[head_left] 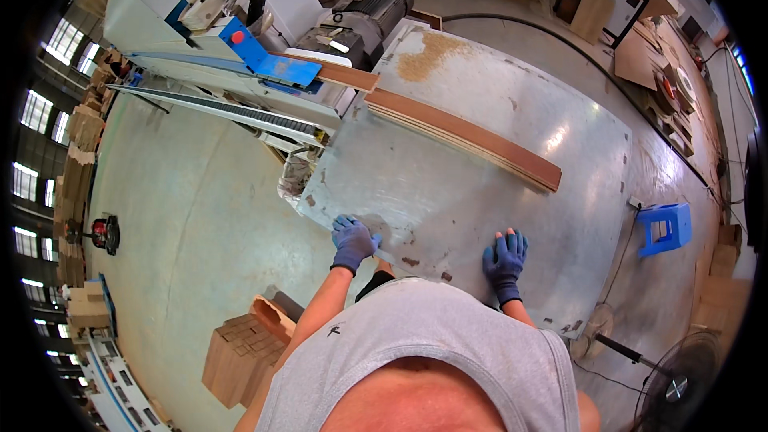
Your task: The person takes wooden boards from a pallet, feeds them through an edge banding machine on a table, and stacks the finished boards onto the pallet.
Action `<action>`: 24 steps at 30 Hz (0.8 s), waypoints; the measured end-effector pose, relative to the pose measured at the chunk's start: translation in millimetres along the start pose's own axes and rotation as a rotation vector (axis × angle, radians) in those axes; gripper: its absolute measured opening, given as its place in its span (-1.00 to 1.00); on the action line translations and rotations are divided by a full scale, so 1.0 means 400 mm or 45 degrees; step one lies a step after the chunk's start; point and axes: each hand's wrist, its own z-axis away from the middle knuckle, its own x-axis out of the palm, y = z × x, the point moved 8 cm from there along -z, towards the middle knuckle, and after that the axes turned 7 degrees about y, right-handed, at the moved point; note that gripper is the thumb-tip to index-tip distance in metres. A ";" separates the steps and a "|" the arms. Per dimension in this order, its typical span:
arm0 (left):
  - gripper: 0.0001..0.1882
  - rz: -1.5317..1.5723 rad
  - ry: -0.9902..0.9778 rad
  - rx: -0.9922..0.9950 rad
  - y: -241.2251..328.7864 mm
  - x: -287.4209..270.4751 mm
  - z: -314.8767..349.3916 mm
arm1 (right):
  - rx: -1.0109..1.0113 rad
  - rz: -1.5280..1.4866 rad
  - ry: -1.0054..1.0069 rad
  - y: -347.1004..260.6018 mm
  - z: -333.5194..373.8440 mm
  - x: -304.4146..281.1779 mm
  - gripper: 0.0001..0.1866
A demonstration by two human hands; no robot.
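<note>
My left hand [353, 243], in a blue work glove, rests on the near left edge of a grey metal table [416, 168]. Its fingers are stretched out and hold nothing. My right hand [505, 262] lies on the table near its front edge, fingers spread and empty, with some bare fingertips showing past the glove. Beyond both hands, a narrow stack of reddish-brown wooden boards [468, 136] lies slantwise across the tabletop. At its far left end, another brown board [346, 74] reaches from the machine onto the table.
A white machine [216, 0] with a blue control bracket [272, 60] and a motor [380, 8] adjoins the table's far left. Sawdust [432, 56] lies on the tabletop. A blue stool [666, 228] and a fan [676, 388] are at right, stacked wood blocks [240, 356] at lower left.
</note>
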 end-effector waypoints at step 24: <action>-0.03 -0.067 -0.028 0.049 0.021 0.012 -0.024 | -0.980 -2.158 -1.241 -1.019 -0.211 -0.222 -0.67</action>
